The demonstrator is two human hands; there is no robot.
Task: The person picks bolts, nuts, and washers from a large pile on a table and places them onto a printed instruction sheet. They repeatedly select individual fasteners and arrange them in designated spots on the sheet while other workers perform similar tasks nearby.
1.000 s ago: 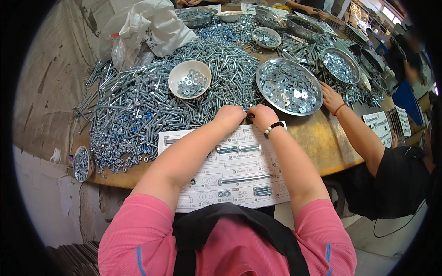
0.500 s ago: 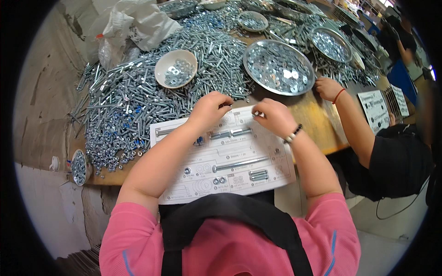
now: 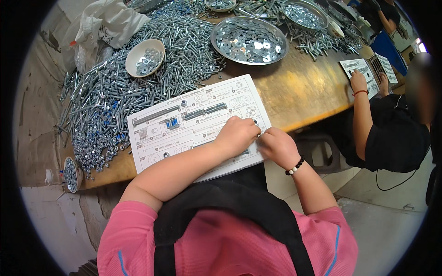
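A white printed sheet [image 3: 159, 117] lies tilted before me at the table's near edge, with bolts and other small hardware set over its drawings. Long bolts [image 3: 159, 114], shorter thick bolts [image 3: 205, 112] and blue-banded screws [image 3: 172, 123] show on its upper left half. My left hand [image 3: 237, 135] is closed over the sheet's right part, its fingertips pinched. Close beside it, my right hand [image 3: 279, 147] is also closed, with its fingertips at the sheet's right edge. Anything within either pinch is too small or hidden to name.
Heaped bolts [image 3: 184, 46] and nuts [image 3: 92, 152] cover the table's left side. A cream bowl [image 3: 130, 60] and a large metal tray [image 3: 216, 48] hold washers. A small bowl [image 3: 79, 177] stands at the left edge. At right, a co-worker's hand [image 3: 359, 83] rests over another printed sheet [image 3: 346, 65].
Both my hands have come from the sheet's far edge to its right side, nearer me and closer together. The co-worker's hand has left the washer tray for the other sheet. The view has shifted.
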